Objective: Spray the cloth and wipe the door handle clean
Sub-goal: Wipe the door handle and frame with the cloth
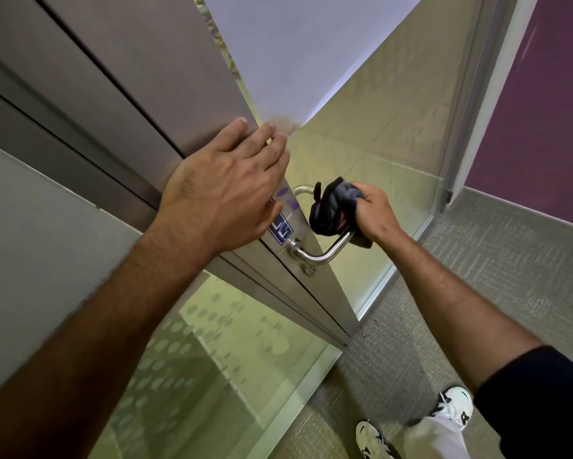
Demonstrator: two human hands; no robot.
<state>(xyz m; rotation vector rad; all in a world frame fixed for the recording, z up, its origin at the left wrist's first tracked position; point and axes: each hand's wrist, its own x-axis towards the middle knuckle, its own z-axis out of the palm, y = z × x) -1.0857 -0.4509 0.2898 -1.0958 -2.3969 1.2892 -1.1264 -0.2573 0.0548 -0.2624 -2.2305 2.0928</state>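
Door handle (324, 253), a steel U-shaped pull on the door edge at frame centre, is wrapped by a dark cloth (331, 207) gripped in the right hand (374, 213), fingers curled round it. Left hand (225, 190) is laid flat on the door (139, 77) at 10 o'clock of the handle, fingers straight and close together.

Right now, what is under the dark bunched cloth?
The curved silver metal door handle runs under the dark bunched cloth, which the right hand grips. The handle's covered middle stretch cannot be seen.
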